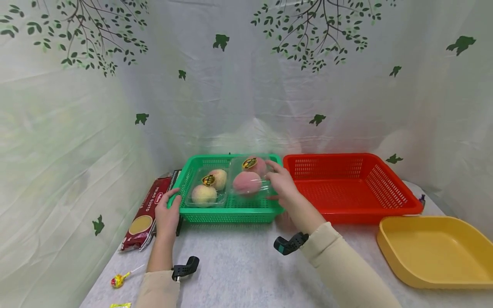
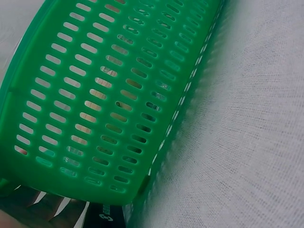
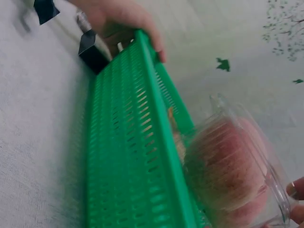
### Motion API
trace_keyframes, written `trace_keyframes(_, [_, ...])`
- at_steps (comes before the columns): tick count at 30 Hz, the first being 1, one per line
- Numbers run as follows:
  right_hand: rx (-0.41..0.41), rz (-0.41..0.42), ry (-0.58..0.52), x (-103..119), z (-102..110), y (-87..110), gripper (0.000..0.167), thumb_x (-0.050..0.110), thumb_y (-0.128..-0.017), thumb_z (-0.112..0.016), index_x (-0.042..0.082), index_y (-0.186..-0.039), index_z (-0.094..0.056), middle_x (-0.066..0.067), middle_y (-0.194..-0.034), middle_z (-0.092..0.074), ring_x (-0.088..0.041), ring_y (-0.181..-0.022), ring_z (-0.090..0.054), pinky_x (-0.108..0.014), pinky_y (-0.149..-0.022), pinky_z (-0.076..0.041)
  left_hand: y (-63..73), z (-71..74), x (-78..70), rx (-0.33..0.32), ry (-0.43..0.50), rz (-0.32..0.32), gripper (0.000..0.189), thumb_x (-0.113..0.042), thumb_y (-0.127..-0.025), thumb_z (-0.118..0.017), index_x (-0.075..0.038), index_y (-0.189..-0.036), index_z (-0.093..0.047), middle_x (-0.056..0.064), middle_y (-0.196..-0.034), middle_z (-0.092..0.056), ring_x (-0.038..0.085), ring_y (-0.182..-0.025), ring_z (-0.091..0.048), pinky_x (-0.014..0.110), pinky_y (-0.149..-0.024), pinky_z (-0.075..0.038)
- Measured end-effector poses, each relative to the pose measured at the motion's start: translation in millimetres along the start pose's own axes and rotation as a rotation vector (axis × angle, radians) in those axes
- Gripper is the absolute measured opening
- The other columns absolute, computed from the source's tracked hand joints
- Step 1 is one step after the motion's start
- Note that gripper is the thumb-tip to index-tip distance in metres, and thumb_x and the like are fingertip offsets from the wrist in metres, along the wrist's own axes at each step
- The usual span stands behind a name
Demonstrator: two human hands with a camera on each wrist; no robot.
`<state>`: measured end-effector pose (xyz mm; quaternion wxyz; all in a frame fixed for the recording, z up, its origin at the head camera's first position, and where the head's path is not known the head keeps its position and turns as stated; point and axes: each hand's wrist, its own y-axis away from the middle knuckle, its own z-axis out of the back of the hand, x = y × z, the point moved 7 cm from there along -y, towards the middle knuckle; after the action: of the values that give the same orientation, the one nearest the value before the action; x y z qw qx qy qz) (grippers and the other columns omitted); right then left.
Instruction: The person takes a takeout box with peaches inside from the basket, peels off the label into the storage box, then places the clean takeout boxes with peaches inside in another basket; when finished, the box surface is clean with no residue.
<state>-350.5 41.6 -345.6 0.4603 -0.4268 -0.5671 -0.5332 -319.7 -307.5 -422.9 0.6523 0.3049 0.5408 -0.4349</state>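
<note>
My left hand (image 1: pixel 167 216) grips the left rim of a green plastic basket (image 1: pixel 231 216), thumb near the front corner. Its fingers (image 2: pixel 45 209) curl at the basket's end in the left wrist view. With my right hand (image 1: pixel 284 187) I hold a clear plastic box of pink peaches (image 1: pixel 247 183) by its right side. That box is tilted over the right half of the basket, and fingertips (image 3: pixel 296 190) show at its edge in the right wrist view. A second clear box of pale yellow peaches (image 1: pixel 204 194), with a black-and-gold sticker, sits in the basket's left half.
Right of the green basket stands a red basket (image 1: pixel 339 192), with a yellow tray (image 1: pixel 439 252) in front of it. A dark red food packet (image 1: pixel 148 214) lies at the left beside a black box (image 3: pixel 94 53). Closer in are a lollipop (image 1: pixel 118 280) and a yellow wrapper (image 1: pixel 120 305).
</note>
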Motion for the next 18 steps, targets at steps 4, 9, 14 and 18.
trace_keyframes(4, [0.007,0.013,-0.055,1.3,10.0,10.0,0.058,0.011,-0.097,-0.047,0.032,-0.150,-0.044,-0.004,-0.163,-0.026,-0.033,-0.142,-0.031,-0.062,-0.097,-0.050,1.3,0.3,0.1,-0.002,0.003,-0.003,0.040,-0.033,-0.104,-0.051,-0.022,-0.143,-0.054,0.005,-0.160,-0.038,0.030,-0.149,-0.030,0.063,-0.119,-0.026])
trace_keyframes(9, [0.027,0.041,-0.085,1.3,21.8,26.9,0.056,0.011,-0.098,-0.045,0.035,-0.148,-0.046,-0.001,-0.163,-0.025,-0.032,-0.143,-0.027,-0.056,-0.095,-0.053,2.7,0.5,-2.7,-0.023,0.004,0.003,0.040,-0.030,-0.104,-0.050,-0.021,-0.143,-0.054,0.005,-0.160,-0.038,0.030,-0.149,-0.030,0.062,-0.119,-0.026])
trace_keyframes(14, [0.042,0.064,-0.102,-1.2,35.4,45.0,0.052,0.014,-0.100,-0.044,0.036,-0.147,-0.047,0.003,-0.164,-0.025,-0.033,-0.143,-0.029,-0.053,-0.097,-0.053,3.7,-1.7,-6.2,-0.040,0.006,0.020,0.040,-0.028,-0.104,-0.050,-0.019,-0.143,-0.054,0.007,-0.160,-0.038,0.031,-0.149,-0.031,0.061,-0.119,-0.025])
trace_keyframes(18, [0.058,0.071,-0.133,-5.5,45.7,57.6,0.052,0.015,-0.100,-0.046,0.036,-0.148,-0.046,0.004,-0.164,-0.027,-0.033,-0.141,-0.031,-0.052,-0.101,-0.052,5.5,-1.6,-6.2,-0.047,-0.002,0.042,0.040,-0.029,-0.104,-0.049,-0.021,-0.143,-0.053,0.006,-0.160,-0.038,0.031,-0.149,-0.030,0.062,-0.119,-0.025])
